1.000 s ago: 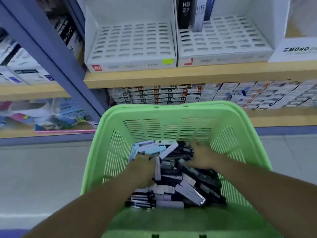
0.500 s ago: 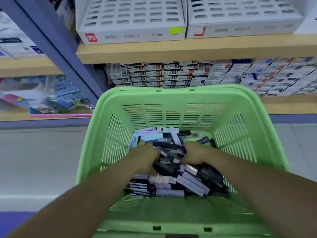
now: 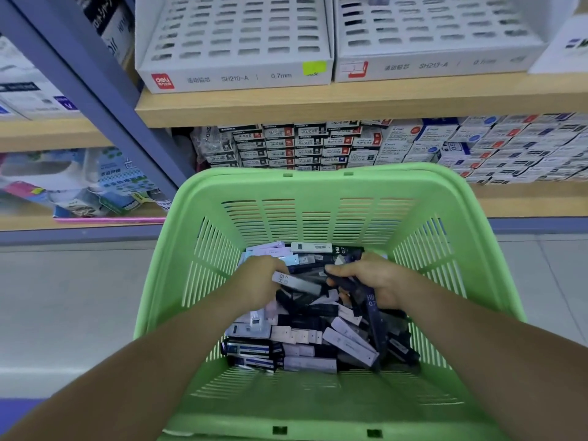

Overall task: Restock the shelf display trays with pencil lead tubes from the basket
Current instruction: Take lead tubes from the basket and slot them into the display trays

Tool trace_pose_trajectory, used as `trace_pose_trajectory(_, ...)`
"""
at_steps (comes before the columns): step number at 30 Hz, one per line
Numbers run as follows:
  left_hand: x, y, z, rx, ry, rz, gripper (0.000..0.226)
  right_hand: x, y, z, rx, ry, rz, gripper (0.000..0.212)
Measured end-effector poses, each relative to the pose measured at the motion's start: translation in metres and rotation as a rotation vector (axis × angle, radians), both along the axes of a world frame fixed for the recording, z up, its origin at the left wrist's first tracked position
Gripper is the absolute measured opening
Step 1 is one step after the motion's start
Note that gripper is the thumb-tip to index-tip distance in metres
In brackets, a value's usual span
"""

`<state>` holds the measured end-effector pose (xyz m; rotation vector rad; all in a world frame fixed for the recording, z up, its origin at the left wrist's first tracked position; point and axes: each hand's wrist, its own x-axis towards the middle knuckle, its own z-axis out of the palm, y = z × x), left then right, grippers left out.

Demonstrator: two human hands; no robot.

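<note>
Head cam: both hands are down in the green basket (image 3: pixel 288 218), slotted plastic walls, w/ a heap of lead tubes (image 3: pixel 305 340) on the bottom. They're slim flat rectangular cases, black, white and pale lilac, pointing every which way. L hand (image 3: pixel 259 281) curls round a pale tube (image 3: pixel 297 283) marked HB 0.7, long axis left-right, dipping a bit to the right. R hand (image 3: pixel 377 283) grips dark tubes (image 3: pixel 370 305), one pointing back toward the cam. White slotted trays (image 3: pixel 235 36) sit on the wood shelf (image 3: pixel 350 101) above.
</note>
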<state>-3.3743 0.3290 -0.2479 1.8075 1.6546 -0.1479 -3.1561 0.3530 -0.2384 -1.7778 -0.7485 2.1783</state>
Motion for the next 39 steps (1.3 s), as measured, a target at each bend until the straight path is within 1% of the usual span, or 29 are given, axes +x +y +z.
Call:
trace_pose_trajectory(3, 0.002, 0.002, 0.004, -0.043, -0.111, 0.244, 0.034, -0.002, -0.002, -0.003, 0.019, -0.018, -0.077, 0.027)
trace_pose_trajectory(5, 0.002, 0.002, 0.004, -0.039, -0.099, 0.354, 0.022, -0.003, -0.002, -0.006, 0.016, -0.012, -0.133, 0.018)
trace_pose_trajectory(6, 0.001, 0.001, 0.003, -0.031, -0.038, 0.355, 0.021, -0.004, -0.002, -0.008, 0.003, 0.000, -0.152, 0.013)
trace_pose_trajectory(9, -0.003, -0.010, -0.004, -0.046, 0.241, 0.202, 0.025, -0.008, -0.005, -0.007, -0.053, 0.057, -0.205, 0.007)
trace_pose_trajectory(11, -0.003, -0.015, -0.011, -0.044, 0.309, 0.166, 0.030, -0.009, -0.006, -0.008, -0.040, 0.050, -0.208, 0.012)
trace_pose_trajectory(13, 0.001, -0.014, -0.014, -0.024, 0.310, 0.176, 0.032, -0.011, -0.008, -0.010, -0.018, 0.042, -0.211, 0.015)
trace_pose_trajectory(15, 0.006, -0.010, -0.013, -0.056, 0.257, 0.211, 0.027, -0.013, -0.009, -0.012, -0.029, 0.058, -0.230, 0.007)
trace_pose_trajectory(16, 0.009, -0.009, -0.012, -0.076, 0.232, 0.227, 0.022, -0.014, -0.010, -0.013, -0.033, 0.061, -0.233, 0.007)
trace_pose_trajectory(18, 0.014, -0.007, -0.009, -0.092, 0.187, 0.260, 0.012, -0.013, -0.009, -0.013, -0.046, 0.068, -0.224, 0.016)
trace_pose_trajectory(20, 0.016, -0.006, -0.003, -0.071, 0.088, 0.343, 0.007, -0.012, -0.007, -0.011, -0.026, 0.073, -0.205, 0.021)
trace_pose_trajectory(22, 0.020, -0.003, 0.005, -0.047, -0.078, 0.434, 0.007, -0.013, -0.005, -0.010, 0.041, 0.077, -0.177, 0.025)
trace_pose_trajectory(24, 0.028, -0.001, 0.015, -0.027, -0.229, 0.462, 0.010, -0.018, -0.005, -0.008, 0.093, 0.094, -0.135, 0.027)
trace_pose_trajectory(27, 0.045, -0.005, 0.023, -0.012, -0.341, 0.417, 0.010, -0.026, -0.007, -0.005, 0.111, 0.146, -0.088, 0.019)
trace_pose_trajectory(29, 0.050, -0.007, 0.021, -0.001, -0.386, 0.447, 0.007, -0.027, -0.005, -0.002, 0.100, 0.186, -0.108, 0.016)
trace_pose_trajectory(32, 0.049, -0.004, 0.025, -0.039, -0.589, 0.600, 0.022, -0.025, -0.004, 0.004, 0.076, 0.207, -0.080, 0.019)
trace_pose_trajectory(34, 0.048, 0.000, 0.031, -0.057, -0.669, 0.629, 0.029, -0.024, -0.004, 0.005, 0.032, 0.231, -0.068, 0.025)
trace_pose_trajectory(37, 0.053, 0.002, 0.040, -0.066, -0.812, 0.702, 0.032, -0.023, -0.002, 0.009, -0.006, 0.280, -0.067, 0.042)
trace_pose_trajectory(39, 0.056, 0.005, 0.047, -0.087, -0.901, 0.811, 0.033, -0.020, 0.001, 0.012, -0.017, 0.284, -0.093, 0.045)
